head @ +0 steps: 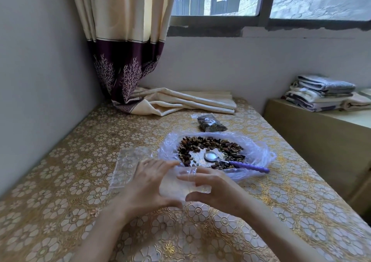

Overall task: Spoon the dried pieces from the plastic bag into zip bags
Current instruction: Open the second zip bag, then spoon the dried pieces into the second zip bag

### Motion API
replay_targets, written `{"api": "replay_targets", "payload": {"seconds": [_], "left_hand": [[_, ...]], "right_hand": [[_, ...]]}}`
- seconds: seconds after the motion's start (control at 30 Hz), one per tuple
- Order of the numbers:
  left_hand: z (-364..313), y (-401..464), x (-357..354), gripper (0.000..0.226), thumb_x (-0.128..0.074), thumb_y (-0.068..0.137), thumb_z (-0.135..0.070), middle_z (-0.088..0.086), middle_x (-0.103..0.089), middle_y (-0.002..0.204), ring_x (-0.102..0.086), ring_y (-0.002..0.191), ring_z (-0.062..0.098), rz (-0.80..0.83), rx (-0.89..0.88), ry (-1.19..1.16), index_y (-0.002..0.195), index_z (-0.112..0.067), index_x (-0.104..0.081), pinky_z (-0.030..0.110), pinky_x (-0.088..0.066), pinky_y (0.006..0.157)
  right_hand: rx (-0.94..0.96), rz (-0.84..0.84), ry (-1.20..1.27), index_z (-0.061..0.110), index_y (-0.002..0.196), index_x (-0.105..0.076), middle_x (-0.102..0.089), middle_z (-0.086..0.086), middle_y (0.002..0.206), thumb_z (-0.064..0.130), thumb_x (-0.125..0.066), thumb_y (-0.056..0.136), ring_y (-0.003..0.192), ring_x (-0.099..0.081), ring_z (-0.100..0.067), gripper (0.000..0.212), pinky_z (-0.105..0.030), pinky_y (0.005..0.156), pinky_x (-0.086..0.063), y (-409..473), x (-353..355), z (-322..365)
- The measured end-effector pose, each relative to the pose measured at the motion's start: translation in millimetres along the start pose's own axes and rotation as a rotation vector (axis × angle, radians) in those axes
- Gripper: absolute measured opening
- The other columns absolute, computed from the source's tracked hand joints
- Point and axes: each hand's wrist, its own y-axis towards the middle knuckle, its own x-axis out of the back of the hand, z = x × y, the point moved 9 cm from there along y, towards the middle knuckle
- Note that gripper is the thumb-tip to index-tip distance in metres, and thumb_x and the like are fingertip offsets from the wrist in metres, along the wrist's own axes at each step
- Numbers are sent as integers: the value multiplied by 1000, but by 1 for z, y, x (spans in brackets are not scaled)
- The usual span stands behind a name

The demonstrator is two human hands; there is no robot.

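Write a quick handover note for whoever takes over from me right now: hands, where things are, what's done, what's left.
Left hand and right hand together hold one empty clear zip bag.
Purple-handled metal spoon lies in the open clear plastic bag of dried brown pieces.
Done: one filled zip bag lies behind it.
Spare empty zip bags lie to the left.
Left: open this bag, spoon pieces in, seal.
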Motion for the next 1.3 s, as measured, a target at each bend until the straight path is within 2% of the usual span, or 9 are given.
{"api": "replay_targets", "payload": {"seconds": [0.13, 0.27, 0.5, 0.63, 0.77, 0.9, 1.0, 1.17, 1.3], "left_hand": [[-17, 7, -5, 89, -58, 49, -84, -39, -33, 119, -36, 112, -10, -17, -66, -177, 125, -54, -22, 18, -31, 95], [-14, 7, -11, 76, -55, 51, -86, -37, -39, 108, -45, 97, -12, -53, -37, -266, 116, -59, -28, 11, -38, 76], [15, 3, -3, 79, -54, 48, -86, -13, -52, 108, -53, 93, 8, -241, 124, -413, 114, -46, -37, 24, -49, 75], [22, -1, 4, 67, -61, 52, -77, -17, -51, 106, -57, 86, 8, -329, 164, -489, 109, -50, -38, 22, -49, 64], [23, -3, 4, 80, -56, 50, -84, -21, -49, 104, -54, 82, 4, -338, 181, -465, 116, -42, -38, 20, -46, 62], [23, -4, 4, 90, -50, 49, -88, -23, -48, 101, -52, 81, 1, -338, 183, -430, 120, -34, -41, 18, -45, 63], [28, -5, 3, 88, -51, 48, -89, -22, -49, 100, -53, 82, 2, -347, 200, -429, 119, -38, -41, 19, -45, 65], [38, -7, 2, 77, -55, 47, -87, -16, -54, 103, -59, 85, 8, -386, 249, -530, 112, -50, -39, 26, -52, 68], [40, -3, 6, 81, -62, 44, -83, -14, -57, 108, -60, 90, -7, -400, 269, -686, 112, -45, -42, 10, -50, 67]], "right_hand": [[13, -38, 24, 30, 120, -62, -46, 34, 93, 39, -68, 80, 81, -51, 9, 41, -23, 78, -50, -3, 5, 0], [23, -84, 46, 20, 111, -68, -49, 28, 99, 26, -70, 82, 84, -55, 5, 30, -17, 79, -50, -6, 10, -2], [-217, -425, -97, 7, 97, -69, -67, -9, 90, 0, -67, 81, 70, -59, 0, 18, -8, 72, -48, -36, 67, -39], [-482, -600, -395, 3, 95, -69, -63, -12, 92, 10, -69, 83, 85, -57, -21, 14, -24, 77, -42, -70, 107, -72], [-732, -473, -472, 8, 107, -60, -54, -10, 104, 35, -68, 83, 99, -49, -23, 38, -26, 82, -34, -92, 111, -104], [-839, -458, -260, 13, 95, -51, -59, -1, 81, 32, -70, 82, 75, -58, -19, 30, -33, 66, -49, -99, 105, -116], [-854, -553, 30, 8, 88, -57, -64, -7, 71, 18, -68, 84, 57, -58, -15, 16, -24, 49, -42, -101, 100, -127], [-768, -812, 625, 4, 91, -57, -51, -4, 65, 10, -60, 89, 49, -42, -8, 7, -16, 41, -35, -92, 97, -137], [-683, -946, 569, 8, 87, -57, -56, -3, 65, 19, -61, 90, 49, -49, -5, 12, -14, 43, -41, -81, 110, -135]]}}
